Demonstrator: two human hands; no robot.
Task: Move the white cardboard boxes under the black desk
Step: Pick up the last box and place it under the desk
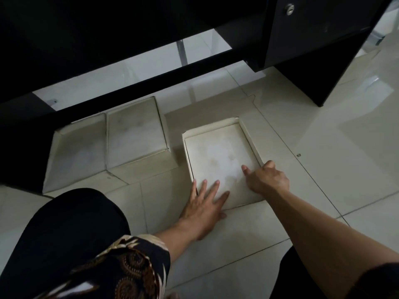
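Observation:
A white cardboard box (218,154) lies on the tiled floor in front of the black desk (129,29). My left hand (205,201) rests flat on the box's near left corner, fingers spread. My right hand (266,180) presses on its near right side, the thumb hooked over the right edge. Two more white boxes stand side by side at the left: one (136,134) next to the first box, the other (79,152) partly beneath the desk's front edge.
The desk's black drawer unit (313,50) with a round lock stands at the right rear. A low black crossbar (151,85) spans the desk opening. My dark-clad knee (71,229) fills the lower left. Pale floor tiles (345,169) extend to the right.

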